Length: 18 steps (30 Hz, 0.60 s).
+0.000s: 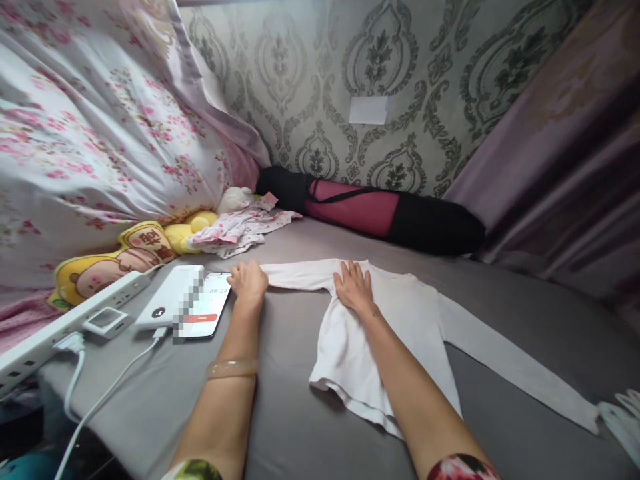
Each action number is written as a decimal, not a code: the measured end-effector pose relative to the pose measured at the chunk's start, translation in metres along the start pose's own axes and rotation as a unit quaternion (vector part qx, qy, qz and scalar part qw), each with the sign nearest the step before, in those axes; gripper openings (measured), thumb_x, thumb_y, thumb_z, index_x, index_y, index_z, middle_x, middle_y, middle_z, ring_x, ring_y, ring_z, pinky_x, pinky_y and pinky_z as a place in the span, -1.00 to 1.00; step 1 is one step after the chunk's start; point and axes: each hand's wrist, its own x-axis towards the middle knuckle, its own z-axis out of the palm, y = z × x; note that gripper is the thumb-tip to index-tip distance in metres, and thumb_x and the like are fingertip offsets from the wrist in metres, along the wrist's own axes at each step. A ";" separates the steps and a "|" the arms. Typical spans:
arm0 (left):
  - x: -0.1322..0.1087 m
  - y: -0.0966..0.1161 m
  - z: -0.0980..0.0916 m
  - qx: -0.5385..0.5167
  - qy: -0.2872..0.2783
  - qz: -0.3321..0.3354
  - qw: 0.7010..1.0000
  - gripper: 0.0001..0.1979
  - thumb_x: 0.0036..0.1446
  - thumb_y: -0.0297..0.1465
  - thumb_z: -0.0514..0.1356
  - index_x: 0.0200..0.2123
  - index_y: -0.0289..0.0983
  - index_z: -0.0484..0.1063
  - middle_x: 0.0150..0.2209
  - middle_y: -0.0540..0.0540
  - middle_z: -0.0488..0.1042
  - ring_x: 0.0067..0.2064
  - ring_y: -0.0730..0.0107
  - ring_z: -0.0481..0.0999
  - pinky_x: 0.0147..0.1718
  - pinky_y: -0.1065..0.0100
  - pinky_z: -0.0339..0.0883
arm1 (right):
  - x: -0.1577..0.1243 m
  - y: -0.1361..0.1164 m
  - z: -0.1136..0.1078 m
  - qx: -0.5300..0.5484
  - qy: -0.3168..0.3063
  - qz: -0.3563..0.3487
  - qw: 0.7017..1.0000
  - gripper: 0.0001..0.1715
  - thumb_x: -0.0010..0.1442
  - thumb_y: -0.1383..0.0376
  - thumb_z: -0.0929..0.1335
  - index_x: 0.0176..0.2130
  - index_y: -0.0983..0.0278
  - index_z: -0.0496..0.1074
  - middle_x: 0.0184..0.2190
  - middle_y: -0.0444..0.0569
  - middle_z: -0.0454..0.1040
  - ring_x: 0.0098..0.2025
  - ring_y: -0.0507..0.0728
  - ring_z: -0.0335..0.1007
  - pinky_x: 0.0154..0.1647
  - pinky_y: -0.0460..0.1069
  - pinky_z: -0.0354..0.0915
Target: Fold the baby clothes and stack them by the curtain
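Note:
A white long-sleeved shirt (pixel 405 320) lies spread on the grey sheet (pixel 285 387), its neckline toward the back wall. Its left-hand sleeve is drawn out straight, and the end of that sleeve is in my left hand (pixel 249 280), whose fingers are curled closed around the cuff. Flat on the shirt near that sleeve's shoulder seam rests my right hand (pixel 354 287), fingers stretched out. The other sleeve slants away toward the lower right. Right beside my left hand is a phone (pixel 207 307) with a lit screen.
On the left are a white power bank (pixel 170 297) with a cable, a charger (pixel 106 321) and a power strip (pixel 75 327). Behind them sit a yellow plush toy (pixel 110 267) and crumpled printed clothing (pixel 240 230). A long black-and-maroon bag (pixel 355 207) lies along the wall.

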 end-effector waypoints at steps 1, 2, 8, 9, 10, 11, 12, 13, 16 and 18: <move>0.000 0.001 0.000 -0.017 0.012 -0.012 1.000 -0.65 0.17 -0.48 -0.04 -0.05 -0.39 0.40 -0.03 -0.42 0.41 0.06 -0.10 0.36 -0.06 0.04 0.25 | 0.000 0.000 0.000 -0.002 -0.001 0.002 1.000 -0.28 0.36 0.04 -0.04 0.36 0.30 -0.06 0.40 0.05 -0.19 0.40 0.21 -0.39 0.33 0.21 -0.43; 0.000 0.003 0.000 -0.031 0.023 -0.024 0.999 -0.64 0.18 -0.47 -0.04 -0.01 -0.45 0.36 -0.03 -0.45 0.41 0.06 -0.09 0.37 -0.06 0.07 0.26 | 0.000 0.000 0.000 -0.004 -0.002 0.003 1.000 -0.29 0.36 0.04 -0.04 0.36 0.30 -0.06 0.40 0.05 -0.19 0.40 0.21 -0.39 0.33 0.21 -0.43; 0.008 0.000 0.008 -0.047 -0.012 -0.052 0.997 -0.48 0.15 -0.22 0.11 0.04 -0.53 0.30 0.03 -0.50 0.39 0.09 -0.13 0.37 -0.02 0.10 0.27 | 0.000 0.000 0.001 -0.017 0.001 -0.001 1.000 -0.29 0.36 0.04 -0.05 0.36 0.27 -0.06 0.40 0.05 -0.18 0.41 0.21 -0.39 0.33 0.22 -0.41; 0.011 -0.003 0.010 -0.054 -0.031 -0.056 0.996 -0.49 0.15 -0.20 0.12 0.02 -0.50 0.32 0.01 -0.47 0.41 0.07 -0.11 0.39 -0.03 0.12 0.28 | 0.000 0.000 0.001 -0.017 0.000 0.000 1.000 -0.30 0.36 0.04 -0.05 0.36 0.27 -0.06 0.40 0.05 -0.18 0.41 0.21 -0.39 0.33 0.22 -0.41; 0.014 -0.006 0.011 -0.060 -0.049 -0.054 0.996 -0.51 0.14 -0.18 0.12 -0.02 -0.47 0.35 -0.01 -0.44 0.43 0.06 -0.10 0.41 -0.04 0.14 0.29 | 0.000 0.000 0.001 -0.016 0.001 0.000 1.000 -0.30 0.36 0.04 -0.05 0.36 0.27 -0.06 0.40 0.05 -0.17 0.41 0.21 -0.39 0.33 0.22 -0.41; 0.017 -0.008 0.012 -0.064 -0.060 -0.045 0.995 -0.56 0.14 -0.19 0.12 -0.07 -0.43 0.39 -0.03 -0.41 0.45 0.05 -0.09 0.42 -0.05 0.16 0.29 | 0.001 -0.001 0.001 -0.015 0.001 0.001 1.000 -0.30 0.36 0.04 -0.04 0.36 0.27 -0.05 0.40 0.06 -0.17 0.41 0.21 -0.39 0.33 0.23 -0.41; 0.020 -0.010 0.013 -0.065 -0.064 -0.033 0.995 -0.62 0.13 -0.20 0.13 -0.13 -0.40 0.42 -0.05 -0.39 0.47 0.04 -0.08 0.42 -0.06 0.17 0.29 | 0.001 -0.001 0.001 -0.014 0.002 0.001 1.000 -0.30 0.36 0.04 -0.04 0.36 0.27 -0.05 0.40 0.06 -0.17 0.41 0.21 -0.38 0.33 0.23 -0.40; 0.022 -0.010 0.014 -0.066 -0.060 -0.020 0.996 -0.68 0.12 -0.24 0.14 -0.18 -0.37 0.43 -0.08 -0.36 0.48 0.04 -0.07 0.42 -0.07 0.19 0.29 | 0.001 -0.001 0.001 -0.015 0.002 0.002 1.000 -0.30 0.36 0.04 -0.04 0.36 0.27 -0.05 0.40 0.06 -0.16 0.40 0.21 -0.38 0.33 0.23 -0.40; 0.026 -0.008 0.013 -0.104 -0.004 0.008 0.995 -0.79 0.15 -0.34 0.11 -0.17 -0.30 0.40 -0.17 -0.28 0.51 -0.02 0.02 0.46 -0.13 0.23 0.29 | 0.002 -0.001 0.000 -0.025 -0.004 0.006 1.000 -0.29 0.36 0.04 -0.05 0.36 0.27 -0.07 0.40 0.05 -0.18 0.41 0.20 -0.39 0.33 0.22 -0.41; 0.027 -0.005 0.012 -0.143 0.041 0.017 0.989 -0.78 0.19 -0.35 0.07 -0.11 -0.27 0.35 -0.21 -0.23 0.51 -0.10 0.08 0.49 -0.20 0.26 0.30 | 0.002 -0.001 -0.001 -0.030 -0.013 0.009 0.999 -0.29 0.36 0.04 -0.06 0.37 0.26 -0.12 0.40 0.04 -0.20 0.41 0.19 -0.41 0.33 0.22 -0.42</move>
